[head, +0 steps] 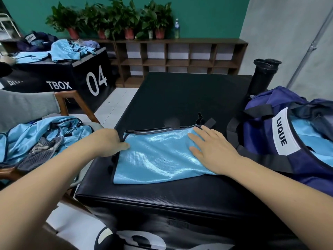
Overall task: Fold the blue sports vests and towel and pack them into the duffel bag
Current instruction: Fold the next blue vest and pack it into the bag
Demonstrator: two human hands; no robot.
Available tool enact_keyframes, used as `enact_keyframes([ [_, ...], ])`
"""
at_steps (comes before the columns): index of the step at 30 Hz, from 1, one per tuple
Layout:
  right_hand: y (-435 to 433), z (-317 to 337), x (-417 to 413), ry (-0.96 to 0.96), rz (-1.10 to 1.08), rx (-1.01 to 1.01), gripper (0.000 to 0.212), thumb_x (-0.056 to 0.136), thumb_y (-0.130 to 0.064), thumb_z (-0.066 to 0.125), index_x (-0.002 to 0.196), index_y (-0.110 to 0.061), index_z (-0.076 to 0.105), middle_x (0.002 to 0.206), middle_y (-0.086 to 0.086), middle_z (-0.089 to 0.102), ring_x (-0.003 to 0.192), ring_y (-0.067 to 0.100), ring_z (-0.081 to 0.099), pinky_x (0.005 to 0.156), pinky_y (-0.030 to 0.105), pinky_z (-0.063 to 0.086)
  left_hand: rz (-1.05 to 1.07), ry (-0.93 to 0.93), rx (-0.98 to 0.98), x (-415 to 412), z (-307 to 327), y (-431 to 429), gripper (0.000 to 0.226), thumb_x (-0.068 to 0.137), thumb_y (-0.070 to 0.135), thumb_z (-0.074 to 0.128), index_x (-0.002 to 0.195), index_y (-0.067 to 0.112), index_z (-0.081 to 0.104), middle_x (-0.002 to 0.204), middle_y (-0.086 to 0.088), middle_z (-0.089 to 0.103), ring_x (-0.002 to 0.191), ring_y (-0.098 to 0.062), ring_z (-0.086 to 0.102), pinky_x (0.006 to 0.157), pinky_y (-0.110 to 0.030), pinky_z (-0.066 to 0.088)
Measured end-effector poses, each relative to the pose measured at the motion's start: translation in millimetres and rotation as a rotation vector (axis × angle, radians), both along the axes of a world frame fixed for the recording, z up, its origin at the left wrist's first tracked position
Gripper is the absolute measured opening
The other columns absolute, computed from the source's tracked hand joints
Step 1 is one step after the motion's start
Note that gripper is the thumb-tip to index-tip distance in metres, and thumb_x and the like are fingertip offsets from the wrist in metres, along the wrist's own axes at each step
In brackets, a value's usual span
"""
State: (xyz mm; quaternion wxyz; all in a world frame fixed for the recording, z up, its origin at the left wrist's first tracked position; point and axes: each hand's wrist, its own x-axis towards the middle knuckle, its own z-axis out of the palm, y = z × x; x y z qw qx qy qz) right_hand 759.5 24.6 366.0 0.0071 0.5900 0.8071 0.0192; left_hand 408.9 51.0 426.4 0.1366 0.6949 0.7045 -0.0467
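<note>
One wide-angle camera is looking out from the person's head, tilting forward and down onto the black padded box (180,98) — close enough that its near edge is filling the lower frame. It is facing the green wall (207,13) beyond the box's far side, taking in floor (115,100) to the box's left.
</note>
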Motion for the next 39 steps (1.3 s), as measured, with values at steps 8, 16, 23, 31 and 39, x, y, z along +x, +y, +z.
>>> enact_keyframes([
  [8,0.0,0.7,2.2,0.035,0.006,0.015,0.064,0.111,-0.057,0.019,0.17,-0.031,0.016,0.178,-0.004,0.006,0.164,0.019,-0.002,0.132,0.039,-0.001,0.119,-0.206,-0.069,3.6,-8.6,-0.9,0.042,0.087,0.045,0.075,0.073,0.008,0.062,0.065,-0.008,0.067,0.062,-0.025,0.061,0.066,-0.031,0.051],
  [16,-8.9,14.2,4.7,0.188,0.092,0.042,0.058,0.109,-0.057,0.037,0.162,-0.032,0.036,0.168,-0.008,0.029,0.156,0.017,0.022,0.126,0.034,0.013,0.186,-0.223,0.05,-15.0,6.3,5.6,0.029,0.086,0.037,0.071,0.076,0.011,0.063,0.074,-0.006,0.063,0.066,-0.024,0.056,0.057,-0.029,0.04],
  [23,-18.2,23.6,7.9,0.216,0.253,0.038,0.039,0.106,-0.05,0.049,0.143,-0.037,0.054,0.128,-0.02,0.044,0.117,0.008,0.044,0.108,0.033,0.035,0.211,-0.349,0.207,-7.0,15.2,11.6,0.023,0.095,0.035,0.065,0.095,0.013,0.062,0.09,-0.009,0.066,0.076,-0.023,0.058,0.062,-0.035,0.041],
  [31,-22.0,14.1,5.7,0.191,0.306,-0.014,0.041,0.107,-0.054,0.046,0.144,-0.038,0.053,0.128,-0.02,0.045,0.115,0.007,0.042,0.106,0.03,0.034,0.089,-0.796,0.183,39.9,25.3,5.1,0.026,0.092,0.031,0.081,0.091,0.021,0.057,0.074,0.003,0.056,0.058,-0.01,0.044,0.054,-0.024,0.034],
  [39,-21.6,11.8,4.2,0.178,0.298,-0.022,0.045,0.107,-0.056,0.045,0.148,-0.037,0.05,0.133,-0.021,0.043,0.117,0.006,0.041,0.105,0.028,0.032,-0.026,-0.967,0.078,88.9,11.8,-0.7,0.03,0.089,0.03,0.085,0.103,0.02,0.061,0.082,0.003,0.063,0.072,-0.013,0.05,0.068,-0.033,0.033],
])
